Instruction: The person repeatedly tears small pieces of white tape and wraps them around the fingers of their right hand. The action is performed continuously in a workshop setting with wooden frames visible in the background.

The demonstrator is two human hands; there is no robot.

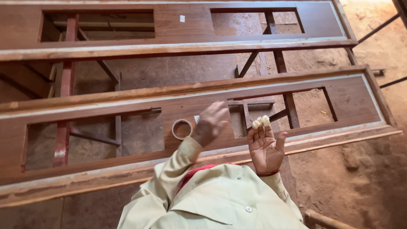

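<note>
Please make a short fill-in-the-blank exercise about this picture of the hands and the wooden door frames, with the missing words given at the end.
1. The right hand is held open with its palm facing ____.
2. On its fingertips sits a pale, cream-coloured ____.
3. The roll of tape lies on the nearer wooden frame, just beside the ____ hand.
4. Each frame has rectangular ____ cut through it.

Missing words: up; paste (filler); left; openings

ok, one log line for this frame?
left hand: blurred, above door panel | right hand: palm open, pale putty on fingertips | tape roll: on panel
</note>
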